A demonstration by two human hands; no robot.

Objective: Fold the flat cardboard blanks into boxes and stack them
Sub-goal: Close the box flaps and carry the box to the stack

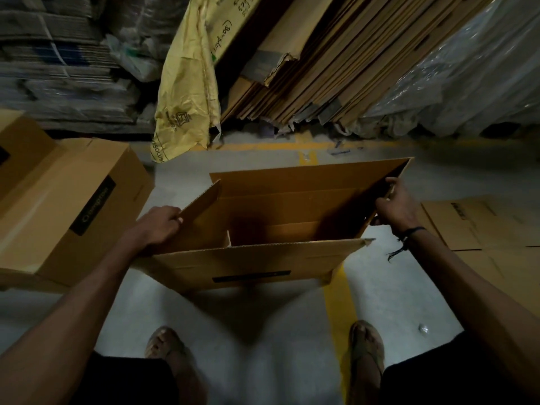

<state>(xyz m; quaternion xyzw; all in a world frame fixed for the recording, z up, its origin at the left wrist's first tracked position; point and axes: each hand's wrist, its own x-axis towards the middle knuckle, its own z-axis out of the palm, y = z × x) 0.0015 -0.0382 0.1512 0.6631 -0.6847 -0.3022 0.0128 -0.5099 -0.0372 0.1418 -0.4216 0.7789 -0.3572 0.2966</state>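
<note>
Half-opened brown cardboard box (pixel 280 217) held above grey floor (pixel 380 285) between both hands: left hand (pixel 159 225) grip pinches left side flap, right hand (pixel 394 206) grip clasps right edge.

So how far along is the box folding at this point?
Done: one folded box sits on the left. In hand: both hands, left and right, grip the end flaps of an opened box, its flaps unfolded. Left: flat blanks on the floor to the right, and stacking.
</note>
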